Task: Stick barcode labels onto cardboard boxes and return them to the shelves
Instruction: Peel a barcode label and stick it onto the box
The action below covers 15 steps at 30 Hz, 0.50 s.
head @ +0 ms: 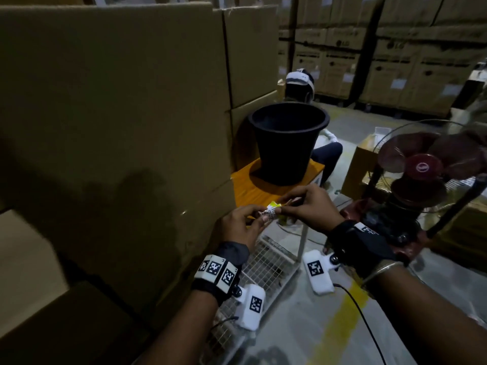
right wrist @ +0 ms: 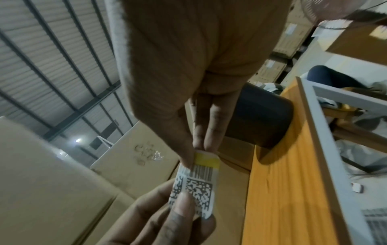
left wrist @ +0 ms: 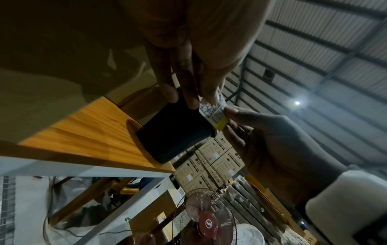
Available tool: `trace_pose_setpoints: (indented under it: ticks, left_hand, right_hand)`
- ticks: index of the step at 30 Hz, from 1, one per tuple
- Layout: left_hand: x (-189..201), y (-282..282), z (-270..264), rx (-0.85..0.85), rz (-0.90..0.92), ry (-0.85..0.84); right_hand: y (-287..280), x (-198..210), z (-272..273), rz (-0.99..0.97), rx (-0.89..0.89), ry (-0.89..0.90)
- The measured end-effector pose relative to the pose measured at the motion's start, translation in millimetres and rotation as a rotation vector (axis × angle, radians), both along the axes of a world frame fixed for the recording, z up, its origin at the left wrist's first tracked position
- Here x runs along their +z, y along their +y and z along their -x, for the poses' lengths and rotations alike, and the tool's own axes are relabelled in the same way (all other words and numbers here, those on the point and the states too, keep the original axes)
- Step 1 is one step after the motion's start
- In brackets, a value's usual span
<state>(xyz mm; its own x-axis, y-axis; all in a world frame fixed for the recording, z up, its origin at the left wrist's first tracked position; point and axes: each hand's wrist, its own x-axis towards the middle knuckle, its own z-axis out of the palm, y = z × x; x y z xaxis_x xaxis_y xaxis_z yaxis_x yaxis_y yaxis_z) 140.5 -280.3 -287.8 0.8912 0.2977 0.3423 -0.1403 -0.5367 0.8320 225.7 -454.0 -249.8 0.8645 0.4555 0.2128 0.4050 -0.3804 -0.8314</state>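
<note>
Head view: both hands meet in front of the boxes (head: 110,127), each pinching one end of a label (head: 87,212). Left hand (head: 238,225) grips the coded white end between thumb and fingers; right hand (head: 313,206) nips the yellow end. Behind them a bucket (head: 288,143) stands on a table (head: 250,191).

The bucket (head: 287,143) at my twelve o'clock is hiding most of a seated person (head: 300,85). At two o'clock the fan (head: 427,167) is running off the frame's edge, its blades blurring. The label (right wrist: 194,185) print is staying too smeared to read.
</note>
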Motion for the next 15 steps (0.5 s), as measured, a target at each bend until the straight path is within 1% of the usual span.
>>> trace_pose_setpoints:
  ticks: [2, 5, 10, 12, 15]
  left_hand:
    - [5, -14, -27, 0.025, -0.012, -0.004]
    - [20, -30, -70, 0.088, -0.017, -0.054]
    - [60, -40, -134, 0.146, -0.052, -0.135]
    - [74, -38, -157, 0.198, -0.072, -0.101]
    - [88, -37, -185, 0.235, -0.067, 0.003]
  right_hand:
    - [-10, 8, -32, 0.032, 0.035, -0.040]
    - [-22, 26, -82, 0.066, 0.068, -0.150]
    - [-26, 63, -155, 0.017, 0.124, -0.358]
    - [-20, 78, -184, -0.018, 0.117, -0.427]
    - [-9, 95, -223, -0.015, 0.046, -0.535]
